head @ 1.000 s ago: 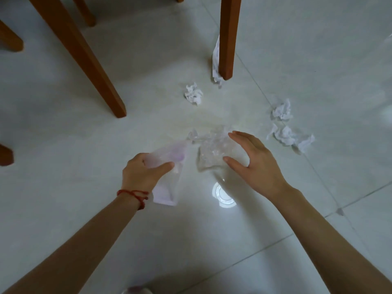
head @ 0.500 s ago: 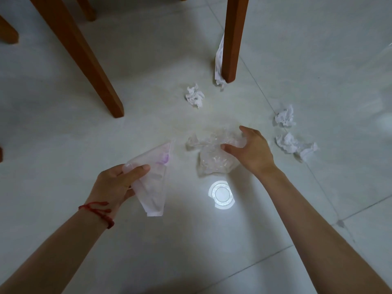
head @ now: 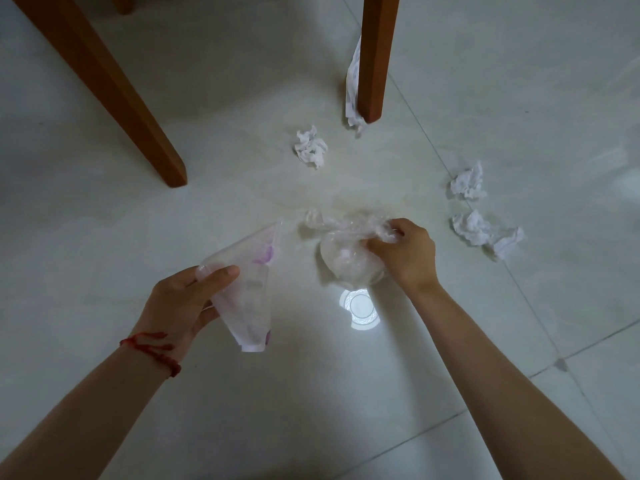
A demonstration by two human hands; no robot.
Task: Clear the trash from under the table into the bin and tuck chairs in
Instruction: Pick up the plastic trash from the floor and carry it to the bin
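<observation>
My left hand grips a flat clear plastic bag with purple marks, held just above the pale tiled floor. My right hand is closed on a crumpled clear plastic bag that still touches the floor. Crumpled white tissues lie around: one ahead of my hands, two to the right with a smaller scrap beside them. A white wrapper leans against a wooden leg.
Two brown wooden legs stand on the floor: a slanted one at upper left and an upright one at upper centre. A bright lamp reflection glares on the tiles between my arms. No bin is in view.
My left hand pulled back toward me with the purple-marked bag. My right hand, open over the crumpled bag a second ago, has closed on it.
</observation>
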